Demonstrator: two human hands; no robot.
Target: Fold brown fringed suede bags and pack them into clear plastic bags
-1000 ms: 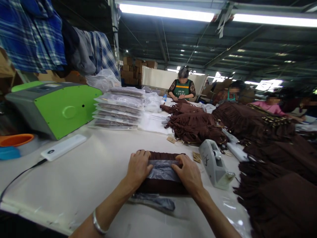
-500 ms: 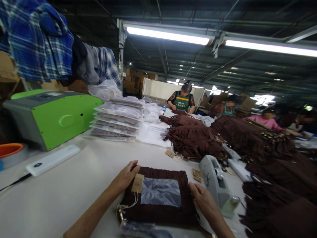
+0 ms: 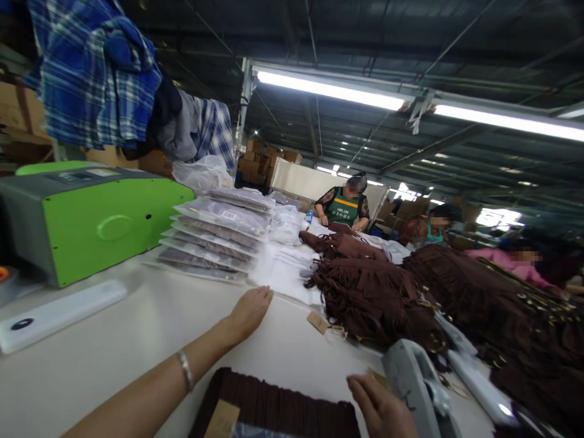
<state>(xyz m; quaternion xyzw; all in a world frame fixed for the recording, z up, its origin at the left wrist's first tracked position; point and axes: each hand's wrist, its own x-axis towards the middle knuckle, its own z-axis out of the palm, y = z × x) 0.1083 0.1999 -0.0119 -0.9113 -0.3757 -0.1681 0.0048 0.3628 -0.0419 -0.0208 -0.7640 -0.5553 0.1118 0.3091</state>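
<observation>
My left hand [image 3: 250,310], a silver bracelet on its wrist, reaches over the table with fingers stretched out. Its fingertips are by the near edge of a stack of white plastic bags [image 3: 285,277] and hold nothing visible. Below it lies a dark brown fringed bag [image 3: 278,404], cut off by the bottom of the view, with a kraft paper tag [image 3: 222,420] and a clear plastic packet on top. Just right of the brown bag, my right hand [image 3: 385,404] has its fingers extended, next to a grey tape dispenser [image 3: 417,383].
Packed clear bags [image 3: 219,231] are piled beside a green machine [image 3: 114,225]. A white oblong device [image 3: 64,313] lies at left. Brown fringed bags [image 3: 374,292] heap up at right, near a loose kraft tag [image 3: 318,322]. A co-worker in a green apron [image 3: 343,207] stands across.
My left hand has let go of the brown bag's corner and moved forward to the white plastic bags. My right hand has come off the bag's side. The view has shifted, bringing the bag lower.
</observation>
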